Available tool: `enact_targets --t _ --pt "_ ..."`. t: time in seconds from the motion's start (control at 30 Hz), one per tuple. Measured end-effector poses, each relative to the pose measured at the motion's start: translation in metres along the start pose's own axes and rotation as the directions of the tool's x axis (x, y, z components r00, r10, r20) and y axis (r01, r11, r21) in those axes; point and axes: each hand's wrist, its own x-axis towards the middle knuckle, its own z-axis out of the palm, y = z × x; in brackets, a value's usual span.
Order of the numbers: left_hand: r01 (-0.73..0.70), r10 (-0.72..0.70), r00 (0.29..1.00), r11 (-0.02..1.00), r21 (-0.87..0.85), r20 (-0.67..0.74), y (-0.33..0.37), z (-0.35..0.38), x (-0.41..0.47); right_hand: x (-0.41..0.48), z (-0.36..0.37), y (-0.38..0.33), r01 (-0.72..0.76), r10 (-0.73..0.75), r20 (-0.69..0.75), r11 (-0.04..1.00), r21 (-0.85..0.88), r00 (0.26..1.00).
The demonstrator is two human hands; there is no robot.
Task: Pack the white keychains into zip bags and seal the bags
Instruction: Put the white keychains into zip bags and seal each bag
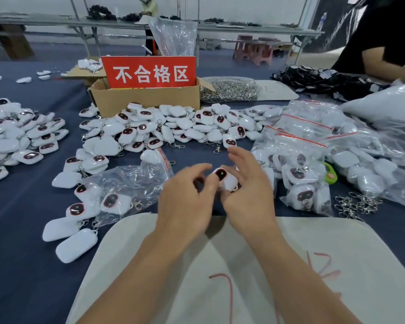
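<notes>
A pale cloth [220,265] is lying nearest, draping over the near edge of the blue table [21,218], with both forearms reaching across it. Beyond, a loose heap of keychains [173,129] is spreading in front of a cardboard box [145,99], and filled bags [299,174] are piling up at the right. A part-filled zip bag [131,183] is lying just left of the hands, its red-striped mouth at the far end.

The right hand [248,190] is cradling one white keychain [222,176], thumb tucked beneath it and the other fingers spread and lifted. The left hand [182,202] is curling thumb and forefinger at the keychain's left edge; blur is hiding whether they are pinching it.

The step is probably going best if the right hand is taking the full grip, freeing the left to lift the bag's mouth open. Feeding the clasp in first is likely keeping it from snagging the plastic.
</notes>
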Motion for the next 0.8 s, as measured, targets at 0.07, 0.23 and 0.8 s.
enact_targets --t 0.07,0.23,0.8 --pt "0.083 -0.066 0.99 0.987 -0.137 0.127 -0.003 0.007 0.002 -0.003 0.002 -0.001 -0.031 0.031 0.01 0.998 0.056 0.999" --pt "0.083 -0.073 0.996 0.97 -0.23 0.055 -0.011 0.006 0.012 0.004 0.005 -0.001 -0.012 0.038 0.179 0.989 -0.148 0.983" --pt "0.223 -0.117 0.966 0.824 -0.521 0.229 -0.012 -0.006 0.016 0.015 -0.009 -0.01 -0.354 0.312 0.232 0.92 0.168 0.921"
